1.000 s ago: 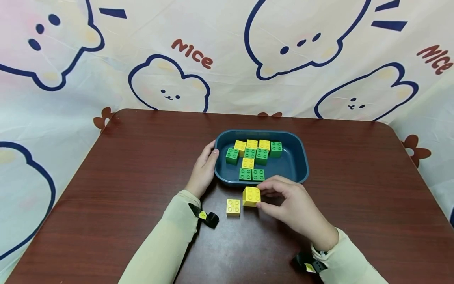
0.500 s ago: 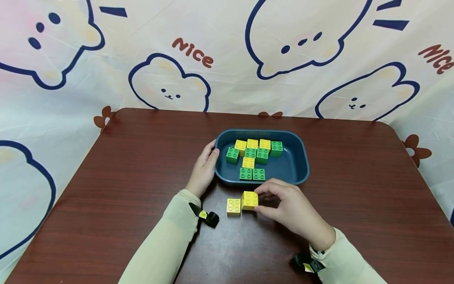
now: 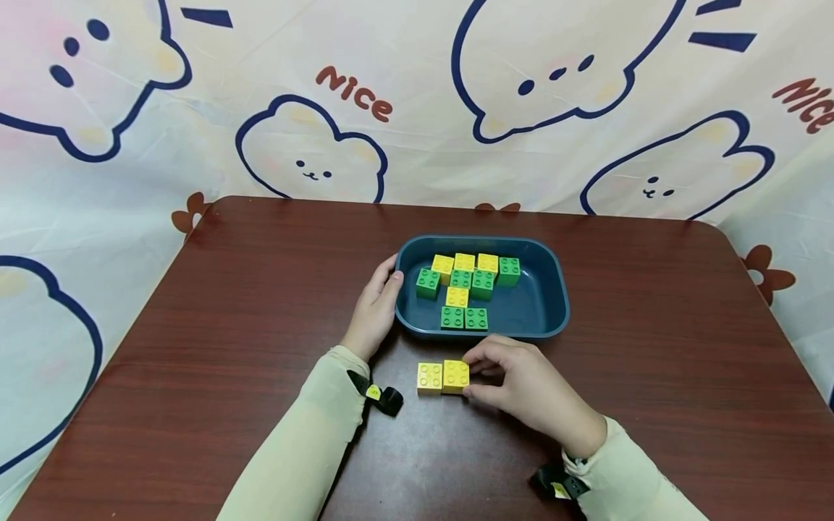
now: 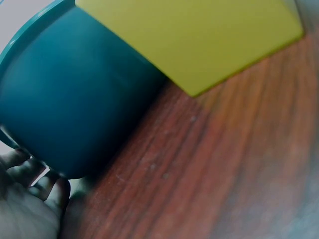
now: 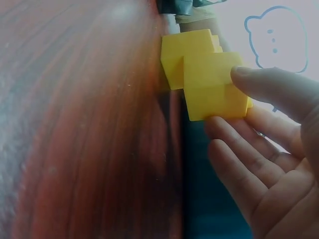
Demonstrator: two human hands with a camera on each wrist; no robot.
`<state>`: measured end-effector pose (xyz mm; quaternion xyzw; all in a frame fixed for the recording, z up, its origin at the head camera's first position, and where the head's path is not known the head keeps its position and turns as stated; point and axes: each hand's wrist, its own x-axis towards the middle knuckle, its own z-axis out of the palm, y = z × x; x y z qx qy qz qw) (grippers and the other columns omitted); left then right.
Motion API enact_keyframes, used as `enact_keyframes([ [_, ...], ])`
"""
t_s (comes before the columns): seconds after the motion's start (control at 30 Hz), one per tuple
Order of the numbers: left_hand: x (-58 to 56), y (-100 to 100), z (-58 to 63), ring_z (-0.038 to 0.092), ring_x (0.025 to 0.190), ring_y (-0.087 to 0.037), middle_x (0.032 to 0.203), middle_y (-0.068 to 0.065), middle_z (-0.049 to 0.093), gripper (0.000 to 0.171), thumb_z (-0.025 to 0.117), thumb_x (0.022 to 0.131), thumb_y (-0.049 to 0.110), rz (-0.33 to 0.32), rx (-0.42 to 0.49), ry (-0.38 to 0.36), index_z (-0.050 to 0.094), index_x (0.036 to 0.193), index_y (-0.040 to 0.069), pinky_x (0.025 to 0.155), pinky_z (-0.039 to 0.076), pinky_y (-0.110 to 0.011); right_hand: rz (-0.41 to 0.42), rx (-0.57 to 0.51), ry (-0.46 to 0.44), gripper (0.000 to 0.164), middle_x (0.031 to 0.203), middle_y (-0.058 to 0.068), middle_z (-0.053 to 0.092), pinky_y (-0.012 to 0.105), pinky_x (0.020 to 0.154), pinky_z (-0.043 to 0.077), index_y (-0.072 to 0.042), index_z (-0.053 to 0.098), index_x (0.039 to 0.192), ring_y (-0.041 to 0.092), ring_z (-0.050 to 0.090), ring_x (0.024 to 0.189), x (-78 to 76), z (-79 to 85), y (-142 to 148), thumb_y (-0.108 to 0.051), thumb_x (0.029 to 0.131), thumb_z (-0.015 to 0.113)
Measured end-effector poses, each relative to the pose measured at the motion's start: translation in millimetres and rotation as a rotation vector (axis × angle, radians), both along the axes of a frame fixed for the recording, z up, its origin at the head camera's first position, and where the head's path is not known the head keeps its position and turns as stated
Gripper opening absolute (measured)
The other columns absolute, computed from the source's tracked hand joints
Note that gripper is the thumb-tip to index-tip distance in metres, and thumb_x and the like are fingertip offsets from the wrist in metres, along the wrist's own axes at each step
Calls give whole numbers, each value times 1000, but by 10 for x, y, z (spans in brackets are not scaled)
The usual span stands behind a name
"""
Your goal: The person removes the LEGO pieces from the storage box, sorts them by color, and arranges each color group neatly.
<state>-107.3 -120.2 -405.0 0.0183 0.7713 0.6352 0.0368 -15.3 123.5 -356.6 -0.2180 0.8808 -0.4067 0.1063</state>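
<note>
In the head view, my right hand [image 3: 531, 394] pinches a yellow toy block [image 3: 456, 377] between thumb and fingers. Just left of it is a second yellow block [image 3: 429, 379], on the table; whether the two touch, I cannot tell. The right wrist view shows the thumb on one face of the held block [image 5: 214, 84], with the other yellow block [image 5: 174, 55] behind it. Against the left end of a dark blue tray [image 3: 550, 311] rests my left hand [image 3: 373, 311], thumb and index finger along its outer side. Several green blocks [image 3: 452, 318] and yellow blocks [image 3: 457, 297] lie inside the tray.
The brown wooden table [image 3: 260, 289] carries everything. Behind it hangs a pale cloth [image 3: 417, 166] printed with cartoon animals. Black cameras are strapped on both wrists, over light green sleeves [image 3: 300, 434].
My right hand has moved left and toward me, lowering its yellow block beside the other one. The left hand and the blocks in the tray have kept their places.
</note>
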Motion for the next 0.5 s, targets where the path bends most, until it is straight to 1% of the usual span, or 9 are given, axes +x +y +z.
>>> enact_keyframes([
  [0.2, -2, -2, 4, 34, 143, -10, 154, 9, 41, 47, 40, 109, 40, -5, 6, -1, 41, 153, 26, 117, 27, -45, 3, 22, 1, 26, 101, -12, 65, 25, 79, 56, -20, 72, 104, 7, 67, 91, 0, -36, -8, -16, 82, 85],
  [0.5, -2, -4, -1, 34, 142, -10, 154, 8, 41, 47, 39, 109, 39, -9, 11, 7, 41, 153, 25, 117, 27, -45, 7, 48, 5, 27, 101, -10, 65, 26, 78, 57, -18, 72, 104, 8, 67, 90, 1, -54, -24, -14, 81, 85],
])
